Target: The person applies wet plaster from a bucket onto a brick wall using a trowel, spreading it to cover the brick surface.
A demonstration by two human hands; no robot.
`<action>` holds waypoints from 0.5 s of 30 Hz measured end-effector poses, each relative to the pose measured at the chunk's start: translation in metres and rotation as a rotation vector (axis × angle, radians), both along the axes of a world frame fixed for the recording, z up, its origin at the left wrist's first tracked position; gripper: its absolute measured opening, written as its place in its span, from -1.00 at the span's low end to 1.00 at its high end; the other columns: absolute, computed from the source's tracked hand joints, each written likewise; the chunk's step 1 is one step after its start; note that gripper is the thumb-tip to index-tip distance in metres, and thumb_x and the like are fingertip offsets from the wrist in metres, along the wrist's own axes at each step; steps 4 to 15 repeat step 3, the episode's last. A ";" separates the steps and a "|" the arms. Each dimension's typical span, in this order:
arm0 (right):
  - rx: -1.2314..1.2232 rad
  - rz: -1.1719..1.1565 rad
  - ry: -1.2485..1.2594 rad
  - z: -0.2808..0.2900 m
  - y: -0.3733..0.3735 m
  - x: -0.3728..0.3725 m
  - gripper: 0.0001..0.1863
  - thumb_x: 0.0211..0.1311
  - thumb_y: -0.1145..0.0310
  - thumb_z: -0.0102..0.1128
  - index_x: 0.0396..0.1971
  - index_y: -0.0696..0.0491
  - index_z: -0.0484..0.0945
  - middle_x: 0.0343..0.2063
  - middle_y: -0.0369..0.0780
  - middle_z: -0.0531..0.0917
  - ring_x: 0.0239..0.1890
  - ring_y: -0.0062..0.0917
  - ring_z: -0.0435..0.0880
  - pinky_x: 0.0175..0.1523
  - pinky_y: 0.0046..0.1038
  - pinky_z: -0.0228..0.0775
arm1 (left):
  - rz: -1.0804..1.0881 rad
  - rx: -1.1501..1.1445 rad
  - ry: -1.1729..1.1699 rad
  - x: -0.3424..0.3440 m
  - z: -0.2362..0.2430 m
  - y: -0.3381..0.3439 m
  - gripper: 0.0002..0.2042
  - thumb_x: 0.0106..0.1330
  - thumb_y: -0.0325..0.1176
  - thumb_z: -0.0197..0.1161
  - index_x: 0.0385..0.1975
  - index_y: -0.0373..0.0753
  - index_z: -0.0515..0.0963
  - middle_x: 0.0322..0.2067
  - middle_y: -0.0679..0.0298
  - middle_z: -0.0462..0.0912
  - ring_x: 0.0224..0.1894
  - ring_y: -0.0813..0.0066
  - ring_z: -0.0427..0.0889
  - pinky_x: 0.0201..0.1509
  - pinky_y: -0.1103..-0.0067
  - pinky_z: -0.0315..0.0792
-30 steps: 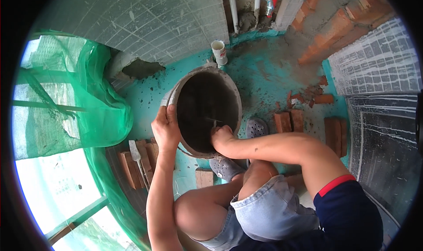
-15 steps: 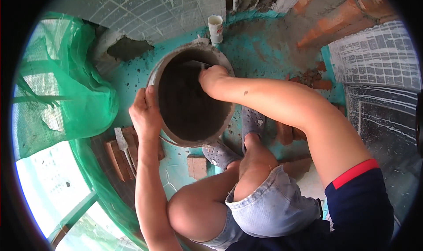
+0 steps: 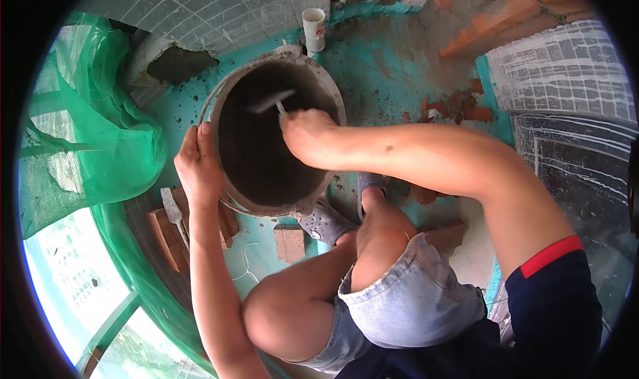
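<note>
A mortar-crusted bucket (image 3: 337,96) stands tilted on the floor in front of me, its dark inside partly in shadow. My left hand (image 3: 200,163) grips the bucket's left rim, thumb and fingers closed over the edge. Inside the mouth, my right hand (image 3: 309,137) is closed round the handle of a trowel (image 3: 271,102). The trowel's grey blade shows above the dark contents, slightly blurred. How much mortar lies in the bucket is hard to make out.
A white pipe stub (image 3: 313,31) rises just behind the bucket. Bricks (image 3: 290,243) and a second trowel (image 3: 172,206) lie at the near left. Green netting (image 3: 126,139) hangs on the left. Broken brick pieces (image 3: 476,113) lie at right; a tiled panel (image 3: 566,66) stands beyond.
The trowel blade has come up into plainer sight inside the bucket, and my right hand has moved left and slightly down. My left hand still holds the rim; the whole view has shifted a little.
</note>
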State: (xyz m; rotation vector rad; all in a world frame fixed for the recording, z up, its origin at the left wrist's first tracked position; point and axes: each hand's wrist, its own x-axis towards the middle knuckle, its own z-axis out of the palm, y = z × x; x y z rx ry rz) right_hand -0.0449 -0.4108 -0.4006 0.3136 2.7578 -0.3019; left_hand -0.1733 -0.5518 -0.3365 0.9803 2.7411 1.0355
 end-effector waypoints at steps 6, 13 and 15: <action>0.001 0.139 -0.206 -0.005 0.008 -0.034 -0.56 -0.04 0.41 0.29 -0.05 0.06 0.58 -0.15 -0.19 0.67 -0.19 -0.38 0.70 -0.26 -0.38 0.59 | -0.025 0.000 0.036 0.008 0.004 0.009 -0.61 0.39 -0.16 0.08 -0.60 -0.33 0.33 -0.71 0.06 0.25 -0.63 0.32 0.11 -0.56 0.43 0.20; 0.001 0.139 -0.206 -0.005 0.008 -0.034 -0.56 -0.04 0.41 0.29 -0.05 0.06 0.58 -0.15 -0.19 0.67 -0.19 -0.38 0.70 -0.26 -0.38 0.59 | -0.025 0.000 0.036 0.008 0.004 0.009 -0.61 0.39 -0.16 0.08 -0.60 -0.33 0.33 -0.71 0.06 0.25 -0.63 0.32 0.11 -0.56 0.43 0.20; 0.001 0.139 -0.206 -0.005 0.008 -0.034 -0.56 -0.04 0.41 0.29 -0.05 0.06 0.58 -0.15 -0.19 0.67 -0.19 -0.38 0.70 -0.26 -0.38 0.59 | -0.025 0.000 0.036 0.008 0.004 0.009 -0.61 0.39 -0.16 0.08 -0.60 -0.33 0.33 -0.71 0.06 0.25 -0.63 0.32 0.11 -0.56 0.43 0.20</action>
